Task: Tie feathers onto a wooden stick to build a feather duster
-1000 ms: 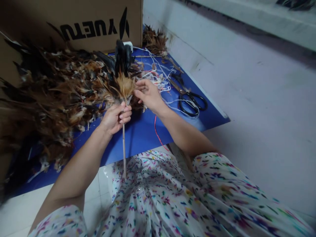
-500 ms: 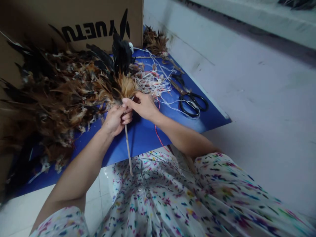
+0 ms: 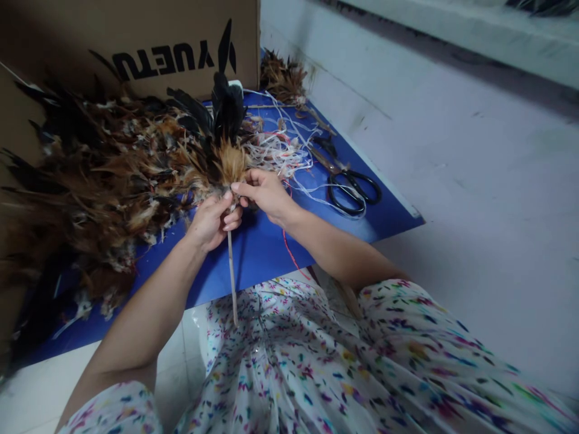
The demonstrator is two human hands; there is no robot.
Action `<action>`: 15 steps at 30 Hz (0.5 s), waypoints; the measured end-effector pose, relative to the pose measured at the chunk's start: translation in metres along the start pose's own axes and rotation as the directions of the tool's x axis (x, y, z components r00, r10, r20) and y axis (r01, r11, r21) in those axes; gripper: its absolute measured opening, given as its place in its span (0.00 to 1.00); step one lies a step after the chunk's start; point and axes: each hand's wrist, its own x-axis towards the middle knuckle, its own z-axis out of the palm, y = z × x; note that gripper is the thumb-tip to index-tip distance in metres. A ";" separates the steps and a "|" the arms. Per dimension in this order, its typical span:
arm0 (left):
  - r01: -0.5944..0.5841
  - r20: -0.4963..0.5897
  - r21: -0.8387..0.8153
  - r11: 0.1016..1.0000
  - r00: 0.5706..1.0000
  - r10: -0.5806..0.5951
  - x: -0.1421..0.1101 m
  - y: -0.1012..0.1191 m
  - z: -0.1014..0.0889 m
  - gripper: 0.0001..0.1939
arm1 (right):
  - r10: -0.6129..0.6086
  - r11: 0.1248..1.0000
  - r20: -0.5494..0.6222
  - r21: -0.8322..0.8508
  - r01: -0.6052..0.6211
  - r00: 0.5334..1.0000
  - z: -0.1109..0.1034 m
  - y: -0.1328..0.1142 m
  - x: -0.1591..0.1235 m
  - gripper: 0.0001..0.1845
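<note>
My left hand [image 3: 213,222] is closed round the thin wooden stick [image 3: 232,277] of a feather duster, just below its feathers. The stick's lower end hangs past the table edge, over my lap. Tan feathers [image 3: 231,160] fan out above my fingers, with long black feathers [image 3: 226,108] rising behind them. My right hand [image 3: 266,196] meets the left at the base of the tan feathers, its thumb and fingers pinched on them. The binding point between the fingertips is mostly hidden.
A large pile of brown and black feathers [image 3: 122,175] covers the blue table [image 3: 266,253] on the left. White plastic strings [image 3: 283,150] lie right of the duster, near black-handled scissors [image 3: 355,190]. A cardboard box [image 3: 190,30] stands behind; a wall [image 3: 452,181] bounds the right.
My right hand has come in from beside the feathers to their base, against my left hand. The stick's lower end has swung slightly right. My left hand keeps its hold.
</note>
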 end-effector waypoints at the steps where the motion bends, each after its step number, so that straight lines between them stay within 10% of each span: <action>1: 0.009 -0.008 -0.002 1.000 1.000 -0.009 0.000 0.000 0.000 0.11 | 0.018 1.000 -0.003 0.018 -0.018 1.000 0.000 0.000 0.000 0.14; 15: 0.048 0.005 0.021 0.999 0.999 -0.048 -0.001 0.003 0.000 0.13 | 0.089 0.996 0.117 0.001 -0.090 0.989 -0.003 0.010 0.004 0.13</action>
